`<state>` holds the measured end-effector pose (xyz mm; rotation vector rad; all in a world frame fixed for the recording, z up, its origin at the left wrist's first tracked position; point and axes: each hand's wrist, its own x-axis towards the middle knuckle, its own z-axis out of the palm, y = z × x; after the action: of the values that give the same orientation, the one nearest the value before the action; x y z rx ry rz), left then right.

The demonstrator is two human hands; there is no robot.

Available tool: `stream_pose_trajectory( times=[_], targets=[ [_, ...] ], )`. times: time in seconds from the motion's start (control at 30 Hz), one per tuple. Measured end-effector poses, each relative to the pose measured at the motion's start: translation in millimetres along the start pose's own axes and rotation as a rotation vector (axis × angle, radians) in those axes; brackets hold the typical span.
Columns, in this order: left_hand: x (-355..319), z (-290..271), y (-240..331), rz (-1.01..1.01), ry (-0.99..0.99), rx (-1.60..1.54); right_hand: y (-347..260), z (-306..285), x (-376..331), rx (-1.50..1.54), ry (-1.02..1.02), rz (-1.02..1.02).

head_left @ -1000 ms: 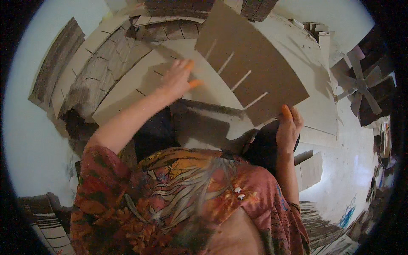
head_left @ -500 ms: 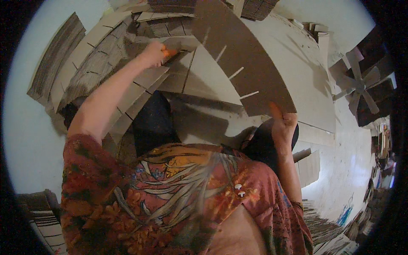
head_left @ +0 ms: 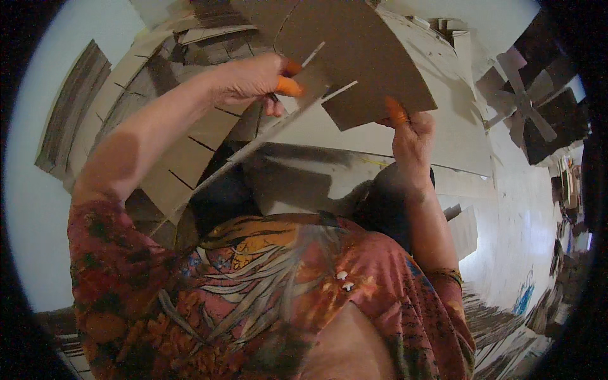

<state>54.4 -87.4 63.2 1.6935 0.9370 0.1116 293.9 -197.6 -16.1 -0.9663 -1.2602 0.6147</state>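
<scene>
- Left hand (head_left: 253, 79) fingers pinch the slotted card (head_left: 354, 57), held up at chest height.
- Right hand (head_left: 411, 136) fingers clamp its lower edge.
- Risk: slots may miss the other card (head_left: 278, 130) w/ tilt, so the card bends or tears.

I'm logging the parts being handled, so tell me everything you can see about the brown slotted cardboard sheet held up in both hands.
The slotted cardboard sheet is flat, brown, matte board with several narrow straight slits cut in from its lower left edge. It is held raised and tilted above the stacked sheets. The left hand grips its slotted edge; the right hand pinches its lower right edge. Both hands wear orange fingertip covers.
</scene>
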Motion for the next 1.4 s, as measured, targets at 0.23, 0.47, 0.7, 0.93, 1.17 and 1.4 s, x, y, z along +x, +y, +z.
stream_pose_trajectory(
  times=[0.23,0.47,0.7,0.93,1.17,1.4],
  targets=[
    [20.6,38.1,7.4,0.111,0.114,-0.183,-27.5,-34.6,0.8,-0.188,0.103,0.024],
    [42.9,55.1,-3.9,0.067,-0.131,-0.320,50.0,-59.5,-18.2,-0.651,-0.150,0.362],
    [73.0,-12.3,-143.5,0.141,0.730,0.931,-8.7,-31.7,-5.2,-0.634,-0.064,-0.208],
    [75.7,-43.4,-169.2,-0.391,0.497,1.198,-25.1,-11.4,29.3,-1.185,-0.469,-0.203],
    [47.6,-121.3,-177.5,-0.180,0.629,0.855,-24.0,-25.7,24.1,-0.788,-0.487,-0.001],
    [28.9,-115.8,-104.4,-0.009,0.525,0.247,-41.3,-27.2,11.2,-0.572,-0.323,-0.371]
  ],
)
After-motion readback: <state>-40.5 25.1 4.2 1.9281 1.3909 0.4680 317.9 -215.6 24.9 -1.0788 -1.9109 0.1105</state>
